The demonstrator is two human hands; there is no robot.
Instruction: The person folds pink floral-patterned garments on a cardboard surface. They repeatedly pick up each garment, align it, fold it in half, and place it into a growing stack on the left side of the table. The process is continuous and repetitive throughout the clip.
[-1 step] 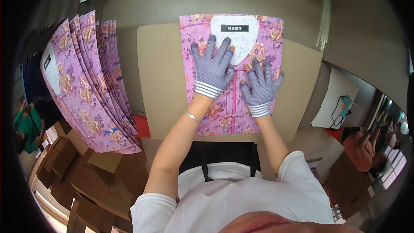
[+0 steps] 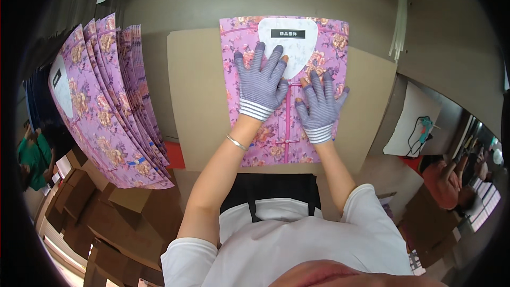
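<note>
A flat, pink-purple floral piece point(image 2: 265, 151) lies on a brown cardboard sheet point(image 2: 194, 101) in front of me. Printed like a garment front, it has a white neckline-shaped area with a black label near its far edge and a pink line with knots down the middle. My left hand point(image 2: 262, 82) rests spread on its left half, the fingers reaching the white area. On the right half lies my right hand point(image 2: 320, 106), also flat with fingers apart. Both wear grey striped gloves that leave some fingertips bare. Neither hand grips anything.
A fanned stack of similar floral pieces point(image 2: 109, 111) stands at the left. On the right, a teal tool with a black cord point(image 2: 426, 129) lies on a white sheet point(image 2: 409, 119). Brown cardboard boxes point(image 2: 119, 223) fill the lower left. Other people are at both sides.
</note>
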